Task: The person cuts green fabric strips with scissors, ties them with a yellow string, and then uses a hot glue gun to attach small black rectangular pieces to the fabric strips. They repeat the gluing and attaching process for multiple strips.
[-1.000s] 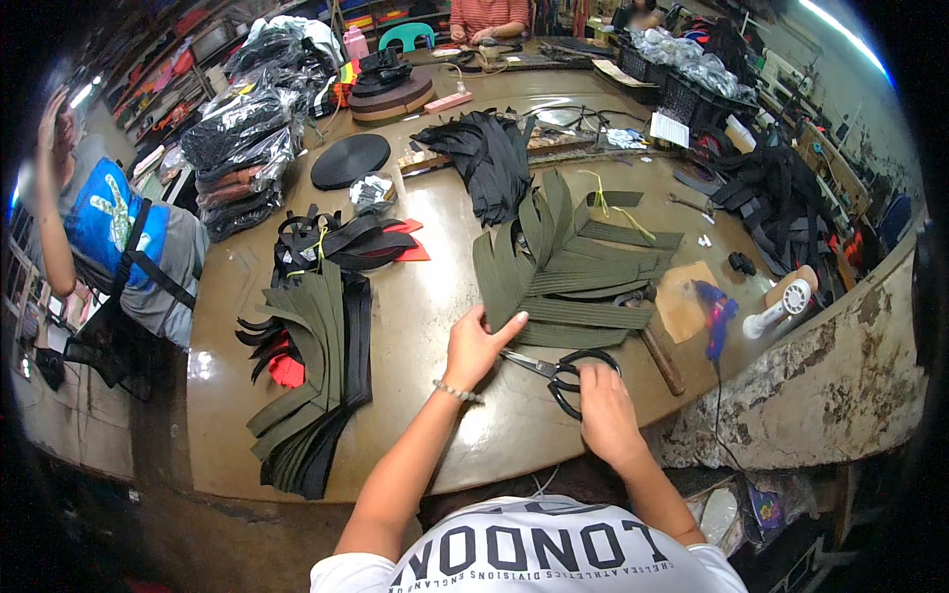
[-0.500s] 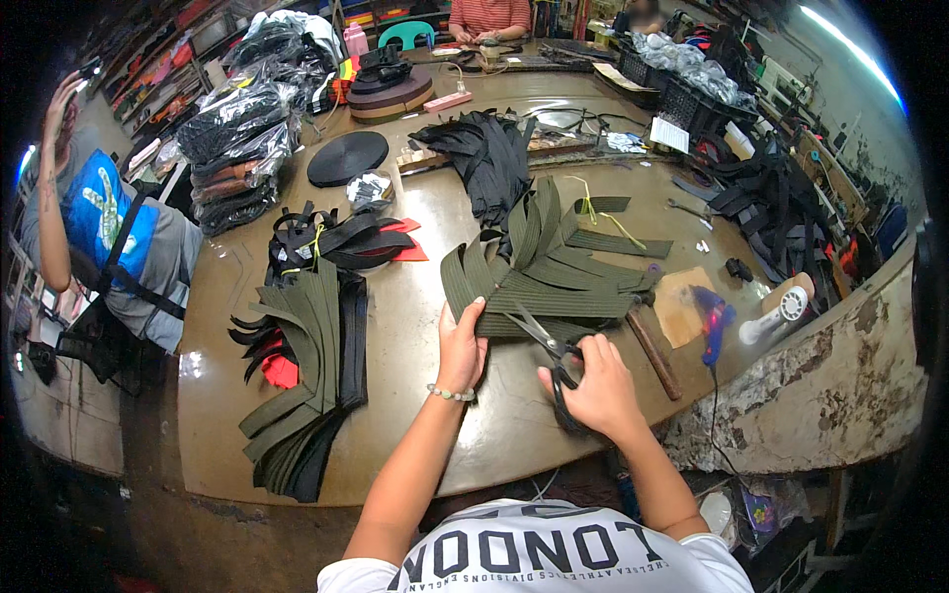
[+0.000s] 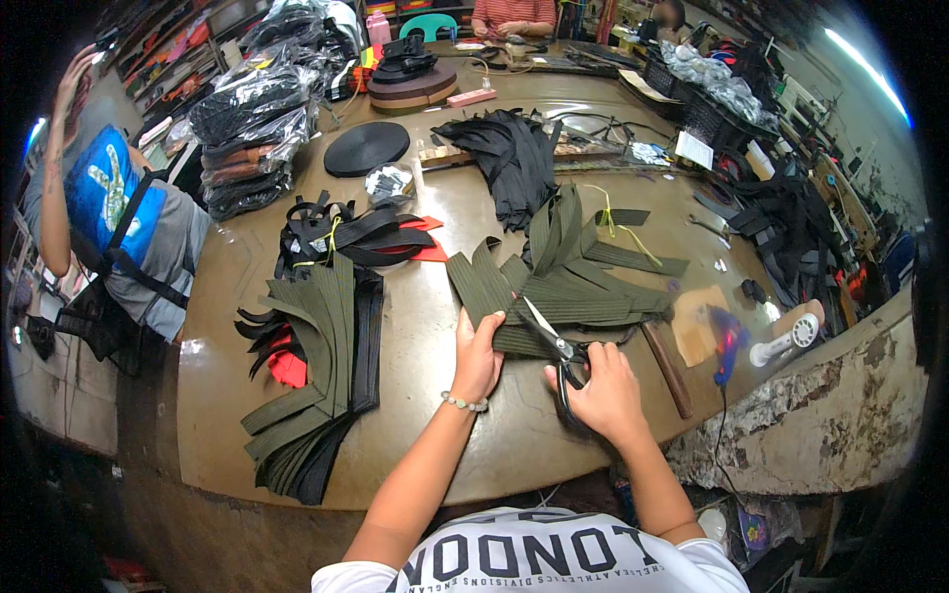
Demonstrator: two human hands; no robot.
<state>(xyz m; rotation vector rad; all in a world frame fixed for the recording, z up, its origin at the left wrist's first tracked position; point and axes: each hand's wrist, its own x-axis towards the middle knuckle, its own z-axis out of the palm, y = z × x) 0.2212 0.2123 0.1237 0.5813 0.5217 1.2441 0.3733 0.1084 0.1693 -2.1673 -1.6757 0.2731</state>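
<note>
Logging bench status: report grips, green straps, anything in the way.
Right grip on scissors, at green straps. Left grip at their near edge. Straps fanned out. Wooden handle right of scissors, clear of them.

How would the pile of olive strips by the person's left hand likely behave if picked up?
The olive strips would probably flop, since several curve and bend within the pile. They look fairly light for their spread, being flat and thin. They may also slide apart, as they overlap and fan out in different directions.

A fluorescent tube (image 3: 871, 75) glows beside the stained right wall (image 3: 878, 173); crammed shelves (image 3: 183, 61) rise back left; a plastic chair (image 3: 428, 23) (turquoise) stands beyond the worktable (image 3: 415, 385).
</note>
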